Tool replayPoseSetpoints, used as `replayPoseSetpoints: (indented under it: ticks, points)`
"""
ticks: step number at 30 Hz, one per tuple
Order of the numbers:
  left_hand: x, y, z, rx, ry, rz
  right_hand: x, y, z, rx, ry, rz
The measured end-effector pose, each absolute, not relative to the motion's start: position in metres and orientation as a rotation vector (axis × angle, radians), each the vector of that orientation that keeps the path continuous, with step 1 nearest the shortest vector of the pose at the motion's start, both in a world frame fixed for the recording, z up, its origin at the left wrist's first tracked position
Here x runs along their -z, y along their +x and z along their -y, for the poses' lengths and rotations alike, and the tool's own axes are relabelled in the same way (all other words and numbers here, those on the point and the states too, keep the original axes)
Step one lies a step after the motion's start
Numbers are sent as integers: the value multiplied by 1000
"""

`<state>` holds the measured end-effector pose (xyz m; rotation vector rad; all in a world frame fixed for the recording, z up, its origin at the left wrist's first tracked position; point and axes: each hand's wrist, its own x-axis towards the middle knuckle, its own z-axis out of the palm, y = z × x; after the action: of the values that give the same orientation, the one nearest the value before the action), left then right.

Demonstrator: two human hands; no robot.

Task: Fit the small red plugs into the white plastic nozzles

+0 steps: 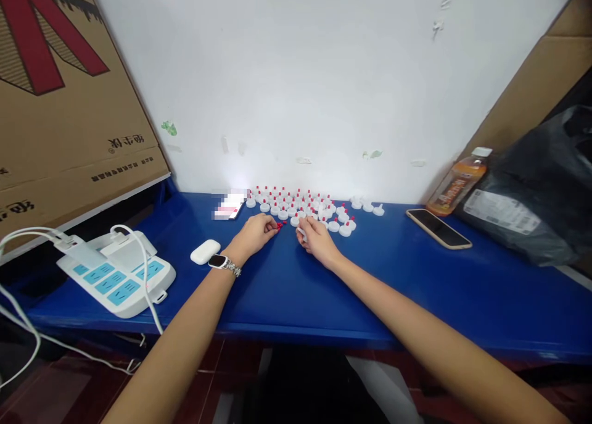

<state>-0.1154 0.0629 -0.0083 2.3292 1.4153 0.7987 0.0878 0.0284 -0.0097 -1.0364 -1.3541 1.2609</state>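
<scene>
My left hand, wearing a watch on the wrist, has its fingertips pinched together at a few small red tip caps on the blue table. My right hand is closed around a white nozzle lid, mostly hidden by the fingers. Beyond both hands stand many white nozzle lids with red tips, in loose rows near the wall. A few white lids without red tips sit to the right of the group.
On the left lie a white earbud case and a power strip with cables. A phone with a lit screen leans near the wall. To the right are another phone, an orange drink bottle and a dark plastic bag.
</scene>
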Motion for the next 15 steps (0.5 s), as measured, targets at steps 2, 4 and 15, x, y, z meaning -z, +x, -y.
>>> replayPoseSetpoints:
  ticks: [2,4,15]
  points:
    - [9,-112,-62,-811,2326,-1411,10,89,-27,-1261,-1037,1344]
    - [9,-110,-62,-815,2314,-1404,10,90,-27,-1267,-1038,1333]
    - [12,-100,-57,-827,2431,-1408,11,90,-25,-1262,-1023,1334]
